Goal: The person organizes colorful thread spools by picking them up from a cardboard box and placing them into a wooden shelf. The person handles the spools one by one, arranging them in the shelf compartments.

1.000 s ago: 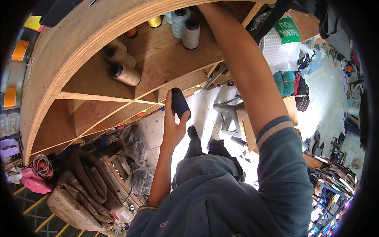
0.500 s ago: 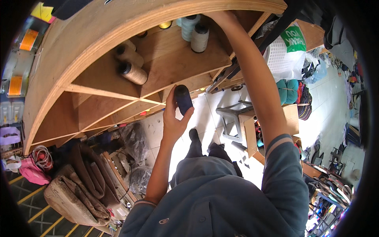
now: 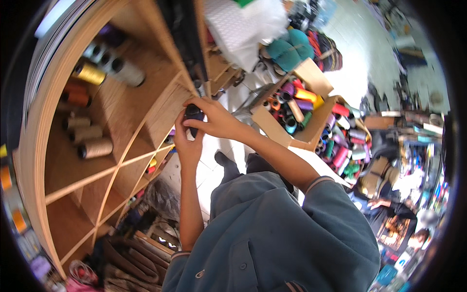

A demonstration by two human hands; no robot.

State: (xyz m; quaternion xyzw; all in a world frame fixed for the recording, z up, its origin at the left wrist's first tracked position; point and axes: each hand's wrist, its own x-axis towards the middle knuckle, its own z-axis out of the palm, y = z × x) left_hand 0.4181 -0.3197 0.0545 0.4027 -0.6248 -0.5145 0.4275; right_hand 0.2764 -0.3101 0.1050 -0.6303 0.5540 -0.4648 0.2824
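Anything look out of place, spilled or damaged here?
No clear spill or damage. What stands out is the open cardboard box right of the right hand: its coloured spools lie jumbled at different angles, while those on the wooden shelf sit in loose rows.

Looks like a sewing workshop. Indicated by thread spools [image 3: 97, 148] on wooden shelving [image 3: 153, 63] and in a cardboard box [image 3: 318, 121].

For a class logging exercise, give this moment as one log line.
left hand: holds dark thread spool | right hand: holds same spool | nearby: wooden shelf, open cardboard box
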